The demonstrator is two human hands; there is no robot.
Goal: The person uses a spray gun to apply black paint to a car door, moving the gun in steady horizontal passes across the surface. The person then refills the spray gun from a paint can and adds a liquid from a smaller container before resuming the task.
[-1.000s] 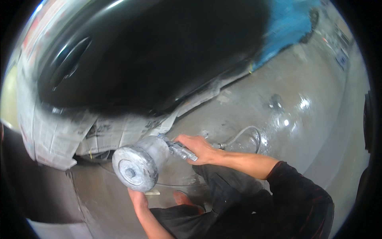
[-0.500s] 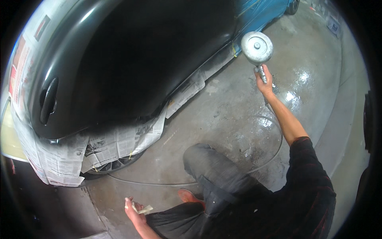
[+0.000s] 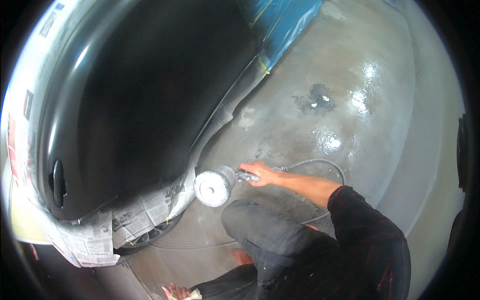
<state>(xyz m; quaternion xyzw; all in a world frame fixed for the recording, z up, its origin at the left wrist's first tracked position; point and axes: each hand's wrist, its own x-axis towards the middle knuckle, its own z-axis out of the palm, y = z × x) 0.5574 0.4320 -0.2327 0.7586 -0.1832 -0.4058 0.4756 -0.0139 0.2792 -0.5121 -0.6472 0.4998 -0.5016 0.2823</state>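
Observation:
My right hand (image 3: 259, 173) is wrapped around the handle of a spray gun (image 3: 245, 176) with a silvery-white paint cup (image 3: 212, 188). The cup's round lid faces me, just off the lower edge of a glossy black car panel (image 3: 145, 95). A grey hose (image 3: 320, 161) runs from the gun's handle and curves back behind my arm. At the bottom edge, my left hand (image 3: 176, 290) is closed on a pale folded cloth or paper (image 3: 193, 295); its exact kind is unclear, and the picture cuts off part of the hand.
Newspaper masking (image 3: 95, 235) covers the car around the panel and partly over a wheel (image 3: 160, 231). Blue plastic sheeting (image 3: 295, 25) hangs at the far end. The hose also lies across the grey concrete floor (image 3: 280, 120), which has shiny wet-looking patches. My bent knee (image 3: 245, 217) is below the gun.
My right hand has swung the spray gun from the far right back toward the near left, close to the panel's lower edge. My left hand now sits lower in view, still holding the pale piece.

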